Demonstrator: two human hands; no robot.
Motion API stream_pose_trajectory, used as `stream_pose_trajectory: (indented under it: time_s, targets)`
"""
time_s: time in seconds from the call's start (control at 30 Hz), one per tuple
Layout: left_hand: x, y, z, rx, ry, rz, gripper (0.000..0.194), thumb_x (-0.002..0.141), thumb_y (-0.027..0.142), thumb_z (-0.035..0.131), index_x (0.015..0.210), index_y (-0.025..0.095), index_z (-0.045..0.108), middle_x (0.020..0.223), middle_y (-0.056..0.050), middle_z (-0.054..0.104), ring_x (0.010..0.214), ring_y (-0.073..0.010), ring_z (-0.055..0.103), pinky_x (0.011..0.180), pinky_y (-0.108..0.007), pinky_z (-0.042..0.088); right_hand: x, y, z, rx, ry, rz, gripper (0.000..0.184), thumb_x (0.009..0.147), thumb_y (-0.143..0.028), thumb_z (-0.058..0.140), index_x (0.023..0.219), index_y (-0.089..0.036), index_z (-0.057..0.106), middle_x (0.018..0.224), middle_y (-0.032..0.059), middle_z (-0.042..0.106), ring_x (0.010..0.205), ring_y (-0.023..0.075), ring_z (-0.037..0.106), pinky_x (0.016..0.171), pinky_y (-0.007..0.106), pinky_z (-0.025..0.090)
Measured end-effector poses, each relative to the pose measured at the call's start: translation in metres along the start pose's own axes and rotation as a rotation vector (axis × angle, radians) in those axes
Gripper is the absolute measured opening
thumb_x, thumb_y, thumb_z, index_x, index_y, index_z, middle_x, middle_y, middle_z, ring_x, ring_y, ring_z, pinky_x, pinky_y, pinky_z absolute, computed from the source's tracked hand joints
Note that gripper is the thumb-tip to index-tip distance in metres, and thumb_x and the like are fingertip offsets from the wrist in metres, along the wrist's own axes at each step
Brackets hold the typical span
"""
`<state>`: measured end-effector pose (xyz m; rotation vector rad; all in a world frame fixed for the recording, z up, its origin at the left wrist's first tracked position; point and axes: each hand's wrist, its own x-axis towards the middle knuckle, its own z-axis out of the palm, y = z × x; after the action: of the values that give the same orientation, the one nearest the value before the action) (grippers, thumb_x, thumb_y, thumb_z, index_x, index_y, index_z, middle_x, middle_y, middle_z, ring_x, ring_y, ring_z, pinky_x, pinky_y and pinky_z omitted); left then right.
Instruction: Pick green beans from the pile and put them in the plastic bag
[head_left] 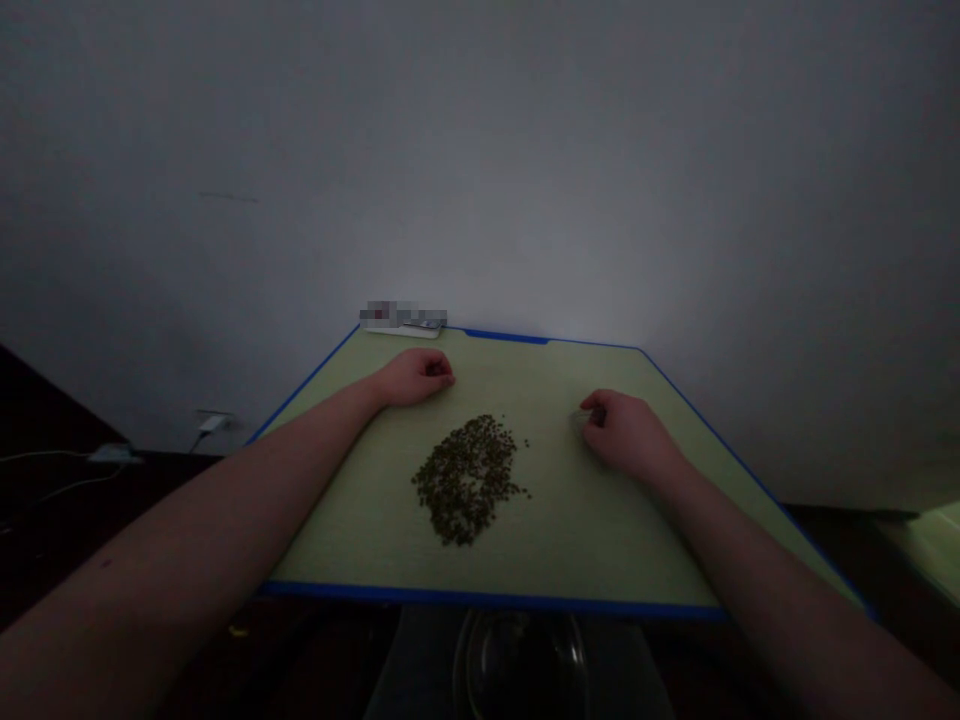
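A loose pile of small dark brown-green pieces, like beans or seeds (469, 480), lies spread on the pale yellow-green tabletop (585, 530). Beyond its upper left edge rests my left hand (414, 377), fingers curled closed; whether anything is inside them is hidden. To the right of the pile, my right hand (622, 430) is closed in a pinch. A small pale, see-through thing (579, 417) sticks out from its fingertips, too blurred to name. A few stray pieces lie between the pile and my right hand.
A white tray-like thing (401, 331) with blurred items on it stands at the table's far left corner. Blue trim (487, 600) edges the table. A shiny round bowl (521, 665) sits below the near edge. At left, a plugged charger (214, 424) and cables show by the wall.
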<state>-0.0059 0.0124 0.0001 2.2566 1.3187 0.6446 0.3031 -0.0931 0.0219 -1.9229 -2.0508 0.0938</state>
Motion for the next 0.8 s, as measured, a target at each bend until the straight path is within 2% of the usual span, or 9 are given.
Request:
stream_pose_trajectory:
  time_s: [0.13, 0.23, 0.37, 0.6, 0.8]
  targets:
    - [0.000, 0.001, 0.000, -0.012, 0.005, 0.004, 0.022, 0.071, 0.038, 0.056, 0.076, 0.016, 0.059, 0.063, 0.001, 0.055, 0.059, -0.0116, 0.048, 0.056, -0.024, 0.039, 0.005, -0.002, -0.005, -0.049, -0.030, -0.050, 0.032, 0.071, -0.012, 0.052, 0.100, -0.014, 0.065, 0.078, 0.0082, 0.069, 0.070, 0.0197, 0.061, 0.064, 0.030, 0.042]
    - [-0.001, 0.001, 0.000, -0.002, 0.006, 0.018, 0.022, 0.072, 0.038, 0.056, 0.075, 0.016, 0.059, 0.062, 0.001, 0.055, 0.059, -0.0116, 0.048, 0.057, -0.024, 0.038, 0.017, -0.016, -0.002, -0.058, -0.086, -0.144, 0.033, 0.072, -0.010, 0.050, 0.101, -0.015, 0.066, 0.081, 0.0089, 0.069, 0.072, 0.0197, 0.061, 0.066, 0.029, 0.041]
    - [0.000, 0.000, 0.000, -0.006, 0.000, 0.025, 0.023, 0.072, 0.038, 0.056, 0.075, 0.016, 0.059, 0.063, 0.001, 0.055, 0.060, -0.0115, 0.048, 0.057, -0.024, 0.038, 0.047, -0.039, 0.009, -0.054, -0.149, -0.250, 0.036, 0.071, -0.008, 0.052, 0.102, -0.017, 0.066, 0.091, 0.0106, 0.069, 0.078, 0.0209, 0.060, 0.067, 0.028, 0.041]
    - [0.000, -0.004, 0.000, -0.008, 0.009, 0.034, 0.025, 0.072, 0.040, 0.056, 0.076, 0.016, 0.060, 0.062, 0.002, 0.055, 0.060, -0.0116, 0.049, 0.056, -0.024, 0.038, 0.097, -0.073, 0.026, 0.008, -0.351, -0.502, 0.037, 0.070, -0.004, 0.049, 0.100, -0.016, 0.067, 0.084, 0.0062, 0.068, 0.071, 0.0157, 0.057, 0.065, 0.024, 0.041]
    - [0.000, -0.004, 0.001, 0.007, 0.011, 0.038, 0.026, 0.072, 0.041, 0.055, 0.077, 0.015, 0.060, 0.066, 0.000, 0.059, 0.062, -0.0125, 0.051, 0.058, -0.024, 0.039, 0.107, -0.084, 0.032, 0.037, -0.540, -0.693, 0.042, 0.063, 0.000, 0.052, 0.099, -0.017, 0.066, 0.084, 0.0022, 0.068, 0.072, 0.0132, 0.057, 0.065, 0.022, 0.041]
